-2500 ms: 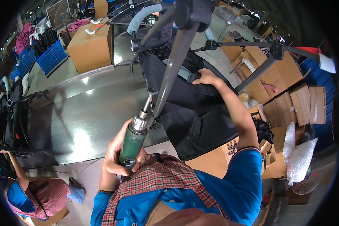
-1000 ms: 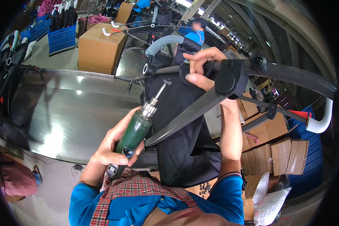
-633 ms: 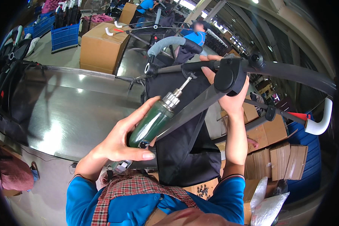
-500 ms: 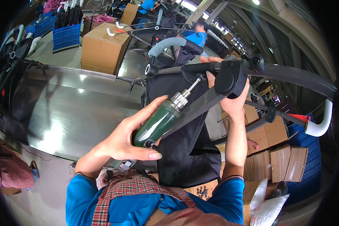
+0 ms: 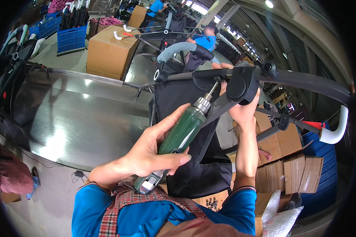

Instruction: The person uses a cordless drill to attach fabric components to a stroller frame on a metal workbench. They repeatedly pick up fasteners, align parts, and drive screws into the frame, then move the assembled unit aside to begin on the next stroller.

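Observation:
My left hand (image 5: 148,150) is wrapped round a green electric screwdriver (image 5: 182,132) with a silver collar. Its bit (image 5: 214,87) slants up to the underside of a black stroller frame tube (image 5: 207,74), where the tip appears to meet a small fastener. Behind the round black joint (image 5: 239,84) of that frame, my right hand (image 5: 243,110) grips the tube, some fingers showing above it and part of the palm hidden. Black fabric (image 5: 176,100) hangs from the frame beneath the tool. A grey-padded curved bar (image 5: 178,49) joins the tube's far end.
A shiny metal table (image 5: 95,114) spreads to the left, with another stroller frame (image 5: 16,59) at its far left. A large cardboard box (image 5: 110,51) stands beyond. Flattened cartons (image 5: 290,173) and a white-handled bar (image 5: 336,132) are at right. Two people in blue work farther off.
My left hand has moved up and to the right with the screwdriver, bringing its bit to the tube. My right hand still grips the frame, which has barely shifted.

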A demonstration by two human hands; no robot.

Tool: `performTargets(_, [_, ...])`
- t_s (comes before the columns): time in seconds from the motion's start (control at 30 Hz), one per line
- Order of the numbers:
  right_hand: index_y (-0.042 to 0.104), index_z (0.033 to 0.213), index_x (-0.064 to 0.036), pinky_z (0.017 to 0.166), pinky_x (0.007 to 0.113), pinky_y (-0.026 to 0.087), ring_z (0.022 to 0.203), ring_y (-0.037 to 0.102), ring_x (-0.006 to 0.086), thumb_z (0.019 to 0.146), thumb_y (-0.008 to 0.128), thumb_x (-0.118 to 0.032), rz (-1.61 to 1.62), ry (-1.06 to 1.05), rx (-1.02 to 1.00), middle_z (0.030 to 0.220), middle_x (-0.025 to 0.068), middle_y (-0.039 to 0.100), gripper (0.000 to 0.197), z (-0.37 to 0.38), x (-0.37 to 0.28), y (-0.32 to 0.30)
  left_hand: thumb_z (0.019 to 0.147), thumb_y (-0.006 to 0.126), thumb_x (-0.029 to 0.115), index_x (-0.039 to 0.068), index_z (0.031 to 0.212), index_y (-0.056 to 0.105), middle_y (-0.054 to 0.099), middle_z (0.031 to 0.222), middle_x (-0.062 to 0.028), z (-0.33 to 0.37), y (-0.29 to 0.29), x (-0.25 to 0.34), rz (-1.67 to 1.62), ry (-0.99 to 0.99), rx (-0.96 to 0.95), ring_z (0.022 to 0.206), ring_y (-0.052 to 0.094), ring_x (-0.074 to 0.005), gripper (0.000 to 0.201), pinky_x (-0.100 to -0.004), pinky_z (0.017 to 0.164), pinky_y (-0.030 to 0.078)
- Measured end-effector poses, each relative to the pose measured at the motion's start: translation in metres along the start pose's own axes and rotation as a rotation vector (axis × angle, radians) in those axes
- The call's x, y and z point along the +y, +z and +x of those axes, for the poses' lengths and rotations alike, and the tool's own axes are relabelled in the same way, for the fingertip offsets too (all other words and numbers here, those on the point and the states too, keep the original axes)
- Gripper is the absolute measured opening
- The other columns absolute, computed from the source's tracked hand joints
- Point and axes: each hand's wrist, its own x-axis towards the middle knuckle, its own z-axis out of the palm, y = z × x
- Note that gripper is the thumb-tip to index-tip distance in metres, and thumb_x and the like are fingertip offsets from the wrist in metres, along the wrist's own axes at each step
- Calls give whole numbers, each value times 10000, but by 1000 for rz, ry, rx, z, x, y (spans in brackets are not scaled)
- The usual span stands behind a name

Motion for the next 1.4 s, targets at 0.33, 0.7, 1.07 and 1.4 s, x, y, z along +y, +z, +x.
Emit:
performTargets(0.33, [608,1157,80,930,330,510,1037,677,210,888,581,66,20,98,-8,1113,158,715,271,-2,-10,-5,779,727,127,146,1591,84,574,872,-168,3,-17,-10,-336,-96,-103,514,582,-190,1036,-281,474,480])
performTargets(0.7, [668,1169,-30,810,290,527,915,669,123,911,690,-202,65,829,-5,1005,80,736,311,-205,3,-97,464,819,4,76,1563,-1,565,840,-262,-53,26,-84,-391,-250,-103,479,576,-221,1373,-264,392,472])
performTargets(1.07, [706,937,-120,764,419,562,873,699,292,840,677,-186,-344,1420,-424,922,87,717,120,-624,-86,-100,583,807,156,-1,1567,70,621,925,-183,-25,123,-190,-59,-719,-177,562,619,-171,1239,-259,480,494])
performTargets(1.4, [697,935,-108,785,422,543,864,684,328,821,681,-159,-385,1576,-305,914,93,709,127,-713,-94,-81,626,813,257,64,1579,112,599,823,-156,-17,149,-222,54,-916,-112,518,614,-177,1199,-264,468,503])
